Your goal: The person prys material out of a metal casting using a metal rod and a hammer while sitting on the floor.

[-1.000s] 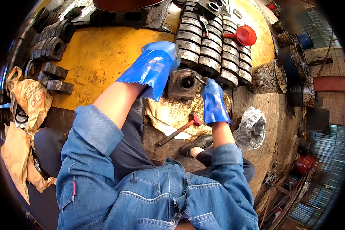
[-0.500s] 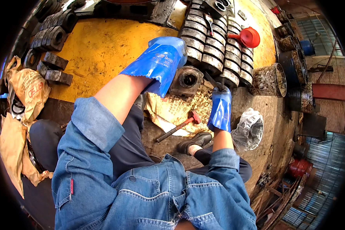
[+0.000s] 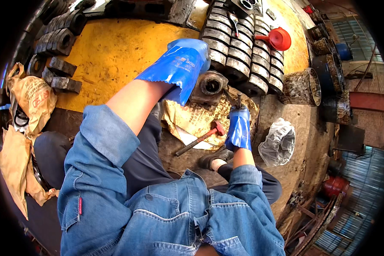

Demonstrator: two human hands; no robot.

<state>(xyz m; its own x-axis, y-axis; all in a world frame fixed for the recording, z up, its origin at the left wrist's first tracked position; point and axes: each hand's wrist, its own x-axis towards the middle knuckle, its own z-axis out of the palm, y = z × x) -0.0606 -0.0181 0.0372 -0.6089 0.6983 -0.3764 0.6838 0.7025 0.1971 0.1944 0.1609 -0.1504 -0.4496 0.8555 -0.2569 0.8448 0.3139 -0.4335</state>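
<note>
My left hand, in a long blue rubber glove, is against the far left side of a greasy metal block with a round hole. Its fingers are turned away and hidden, so I cannot see how they lie. To the right of the block, my right hand, gloved the same way, is closed round a dark metal tool. A narrow end of it sticks out past the fist; its kind is unclear. Under the block lies grimy brown paper, and a hammer with a red head rests partly on it.
Rows of ring-shaped metal parts stand ahead, bearing a red dipper and a brush. A grimy bucket and a clear plastic bag are at right. More blocks and torn paper sacks lie left.
My right hand has drawn back slightly toward me and to the left, and the tool has turned in it. My left hand has stayed nearly where it was, by the block.
</note>
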